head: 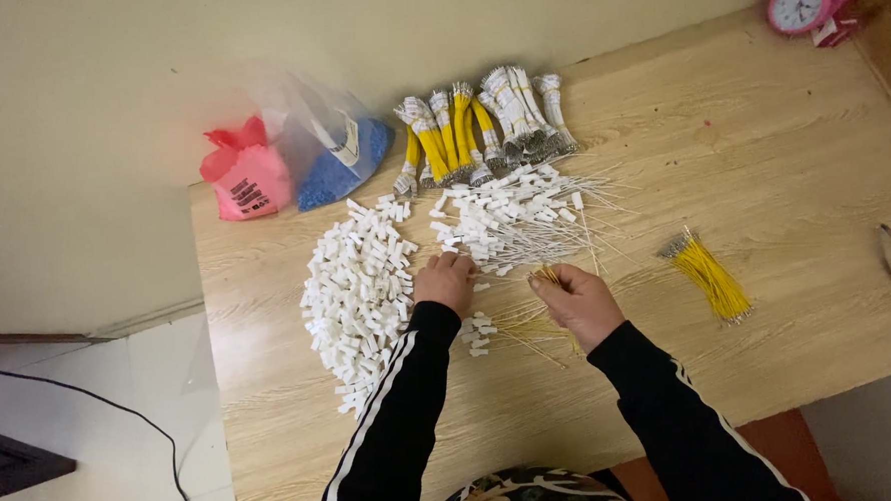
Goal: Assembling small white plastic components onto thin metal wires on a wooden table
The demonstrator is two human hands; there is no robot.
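My left hand (446, 282) rests fingers-down at the near edge of a pile of white connectors with thin wires (512, 218), touching white pieces; what it grips is hidden. My right hand (578, 299) pinches a few thin yellow wires (548, 274) at their tips. Loose yellow wires (524, 327) and a few white pieces (477, 332) lie between my hands. A big heap of small white plastic housings (359, 289) lies just left of my left hand.
Bundled yellow and white wire packs (480, 124) line the back of the wooden table (762, 167). A loose yellow wire bundle (709, 274) lies to the right. Red bag (245, 177) and clear bag of blue parts (333, 150) sit back left. A pink alarm clock (805, 0) stands far right.
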